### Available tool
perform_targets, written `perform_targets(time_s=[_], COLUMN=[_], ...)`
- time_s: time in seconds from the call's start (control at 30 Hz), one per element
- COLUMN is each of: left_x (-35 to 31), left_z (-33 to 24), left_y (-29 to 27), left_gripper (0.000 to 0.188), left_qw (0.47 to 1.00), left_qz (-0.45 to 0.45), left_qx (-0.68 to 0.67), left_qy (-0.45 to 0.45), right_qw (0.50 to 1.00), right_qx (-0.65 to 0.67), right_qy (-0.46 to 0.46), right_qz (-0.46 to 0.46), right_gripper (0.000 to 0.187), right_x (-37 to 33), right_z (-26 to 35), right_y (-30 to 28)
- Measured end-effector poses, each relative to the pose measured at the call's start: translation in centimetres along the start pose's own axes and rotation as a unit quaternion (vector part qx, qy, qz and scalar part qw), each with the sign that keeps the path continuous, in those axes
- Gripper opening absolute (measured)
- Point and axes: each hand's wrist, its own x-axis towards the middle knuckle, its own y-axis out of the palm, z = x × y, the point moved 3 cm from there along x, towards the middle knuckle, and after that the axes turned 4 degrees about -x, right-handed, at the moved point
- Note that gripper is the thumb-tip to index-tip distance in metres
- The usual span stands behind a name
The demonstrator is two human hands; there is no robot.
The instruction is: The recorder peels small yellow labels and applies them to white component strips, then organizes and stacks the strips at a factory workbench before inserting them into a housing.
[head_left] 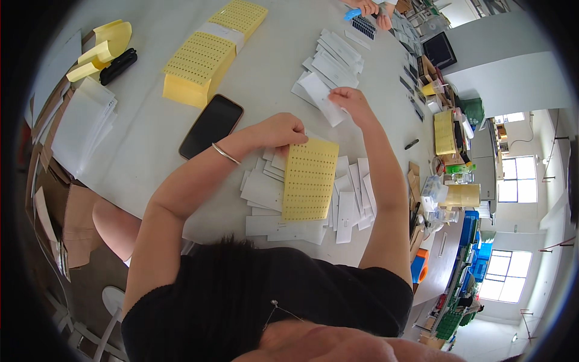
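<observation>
My left hand (286,131) pinches the top left corner of a yellow card (309,181) printed with rows of small dark marks. Beneath that card lie many loose white slips (263,190), spread out near my body. Farther off to the right, my right hand (350,104) is closed on the upper edge of a white slip (324,100). This slip slants in front of a fanned heap of white slips (335,60). A dark phone (211,127) lies by my left forearm. Behind it a thick stack of yellow cards (199,57) is wrapped with a white band.
White sheets (84,123) and a black object (119,66) beside curled yellow paper (108,48) lie at the left. A co-worker's hands (375,12) hold something blue at the far edge. Bottles and boxes (446,193) crowd the right side; a black pen (411,144) lies nearer.
</observation>
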Motion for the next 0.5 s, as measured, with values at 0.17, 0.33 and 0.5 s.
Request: perform_targets(time_s=[0.17,0.33,0.5], left_x=[0.3,0.3,0.3], left_z=[0.5,0.4,0.3], left_y=[-0.1,-0.2,-0.1], left_gripper=[0.021,0.022,0.023], left_qw=[1.0,1.0,0.999], left_qz=[0.01,0.005,0.008], left_qx=[0.011,0.026,0.036], left_qy=[0.001,0.0,-0.006], right_qw=[0.988,0.982,0.888], right_qx=[-0.084,-0.11,-0.273], right_qy=[0.046,-0.139,-0.369], right_qz=[0.123,0.065,0.003], right_gripper=[0.021,0.014,0.007], right_x=[-4.4,-8.4,-10.1], right_z=[-0.4,3.4,5.0], right_y=[3.7,4.0,5.6])
